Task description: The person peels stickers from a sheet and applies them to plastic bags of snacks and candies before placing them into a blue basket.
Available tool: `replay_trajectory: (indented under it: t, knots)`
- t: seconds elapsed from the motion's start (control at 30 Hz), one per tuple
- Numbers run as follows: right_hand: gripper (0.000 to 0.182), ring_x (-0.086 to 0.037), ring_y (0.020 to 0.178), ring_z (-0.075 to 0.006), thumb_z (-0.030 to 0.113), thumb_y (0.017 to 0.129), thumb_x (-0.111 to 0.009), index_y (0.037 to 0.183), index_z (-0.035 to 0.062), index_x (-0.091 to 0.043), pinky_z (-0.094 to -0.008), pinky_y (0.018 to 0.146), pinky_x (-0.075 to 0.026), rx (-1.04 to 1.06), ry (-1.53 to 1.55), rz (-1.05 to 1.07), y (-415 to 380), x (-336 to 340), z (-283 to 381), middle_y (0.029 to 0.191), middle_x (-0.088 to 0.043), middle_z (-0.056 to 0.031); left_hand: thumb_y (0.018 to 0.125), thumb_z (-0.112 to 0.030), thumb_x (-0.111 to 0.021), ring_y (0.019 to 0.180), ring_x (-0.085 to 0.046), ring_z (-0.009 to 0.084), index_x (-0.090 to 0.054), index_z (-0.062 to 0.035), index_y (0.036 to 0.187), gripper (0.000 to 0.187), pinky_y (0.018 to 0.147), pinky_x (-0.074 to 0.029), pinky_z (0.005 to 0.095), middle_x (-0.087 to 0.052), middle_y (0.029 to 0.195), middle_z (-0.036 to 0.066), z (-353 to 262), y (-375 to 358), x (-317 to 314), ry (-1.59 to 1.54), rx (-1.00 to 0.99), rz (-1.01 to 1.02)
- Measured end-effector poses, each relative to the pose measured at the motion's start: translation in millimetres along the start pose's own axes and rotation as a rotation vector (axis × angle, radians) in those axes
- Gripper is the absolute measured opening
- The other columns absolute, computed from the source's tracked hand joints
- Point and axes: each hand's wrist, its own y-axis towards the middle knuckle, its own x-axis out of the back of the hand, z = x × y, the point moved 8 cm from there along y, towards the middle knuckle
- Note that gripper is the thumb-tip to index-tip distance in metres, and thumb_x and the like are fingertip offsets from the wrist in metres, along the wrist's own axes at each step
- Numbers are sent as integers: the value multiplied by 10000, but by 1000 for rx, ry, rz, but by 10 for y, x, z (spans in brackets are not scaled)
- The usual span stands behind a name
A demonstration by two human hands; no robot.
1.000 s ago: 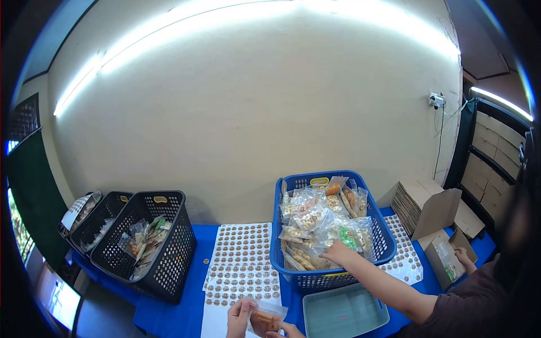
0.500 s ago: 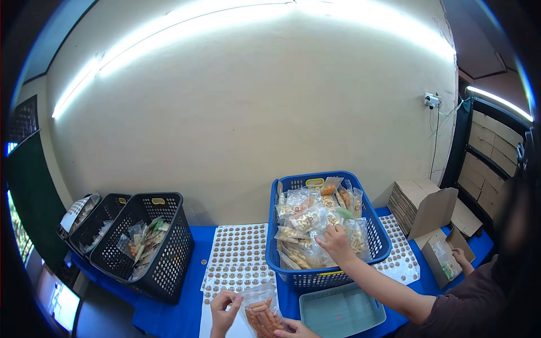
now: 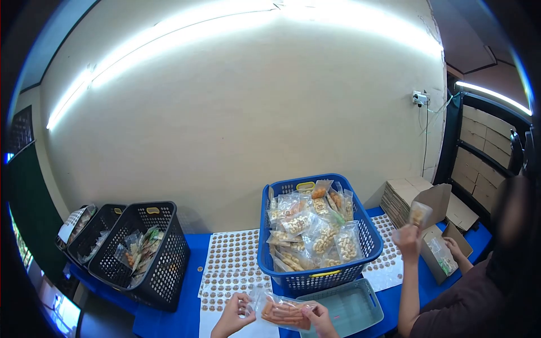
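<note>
Before us the blue-covered desk (image 3: 194, 293) runs below a plain wall (image 3: 242, 141). On it we see a large blue perforated basket (image 3: 298, 282), heaped with clear packets of snacks, and, to its left, a black perforated basket (image 3: 170, 267) with more packets inside. Between these two lie sheets of round stickers (image 3: 234, 253), and just in front of the blue basket sits a grey-green tray (image 3: 350, 308).

Nearer to us is a clear plastic bag of orange-brown sticks (image 3: 284, 312), crosswise between our hands, its right end overlapping the tray in our view. Our right hand (image 3: 322, 319) grasps the filled right end. Our left hand (image 3: 234, 315) is at the clear, unfilled left end, fingers curled; we cannot tell whether they pinch the film. To our right, a co-worker's raised hand (image 3: 408, 239) grips a small clear packet (image 3: 419, 214).
</note>
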Motion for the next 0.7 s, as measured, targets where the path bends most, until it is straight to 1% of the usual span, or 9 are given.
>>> replay_trajectory:
  t: [0.03,0.13,0.17,0.27,0.3,0.4,0.53,0.6,0.7]
  knots:
    - [112,-507,750,-95,65,794,-546,888,5,-541,-234,693,-421,-2,44,8,11,52,10,845,-550,-30,668,-12,-644,726,-526,102,-371,-45,977,414,604,-460,217,-440,978,88,83,1,-78,-68,22,98]
    - [137,-509,751,-98,85,788,-562,896,5,-537,-236,693,-423,68,-45,11,14,123,141,829,-549,-28,682,-49,-656,773,-533,103,-347,-37,996,441,607,-462,224,-432,998,94,77,14,-275,44,54,313]
    - [167,-515,754,-101,106,782,-581,912,12,-535,-238,692,-426,42,-94,32,19,132,164,823,-551,-24,701,-73,-661,703,-555,92,-324,-30,1064,498,553,-449,213,-514,850,74,17,45,-245,126,-41,198]
    - [188,-517,749,-101,121,779,-591,926,18,-535,-238,685,-428,10,-139,108,-33,55,250,809,-554,-17,719,-74,-652,573,-553,85,-341,-15,1100,496,493,-426,205,-538,646,36,43,83,-191,-88,135,23]
    - [200,-515,734,-95,128,777,-595,938,26,-534,-232,669,-424,3,-162,93,-23,74,214,792,-551,-12,731,-70,-640,475,-527,83,-428,3,1026,370,456,-407,201,-513,529,12,-35,91,-208,-137,99,-25]
    - [217,-506,715,-84,129,774,-601,955,31,-532,-220,642,-416,-9,-178,82,-69,78,248,775,-540,-6,738,-77,-634,493,-531,75,-474,9,948,278,453,-402,195,-520,555,6,147,123,-266,-78,131,84]
    - [267,-479,693,-68,128,772,-605,1001,36,-505,-205,612,-398,-10,-277,177,-148,-109,360,769,-520,4,736,-64,-620,467,-508,57,-504,-8,926,229,438,-384,189,-489,536,1,278,96,-180,282,8,-67]
    - [291,-463,676,-61,129,773,-604,1022,36,-486,-199,593,-388,11,-110,312,-218,-331,430,766,-507,11,733,-57,-616,471,-485,47,-507,-15,916,217,442,-375,184,-482,550,-1,263,63,-193,275,-56,-130]
    - [272,-449,678,-59,121,787,-585,1018,46,-462,-190,581,-373,48,-122,279,-235,-387,398,785,-477,12,735,-49,-607,487,-454,36,-507,-22,914,207,453,-364,176,-481,581,-7,202,33,-130,207,-130,-243]
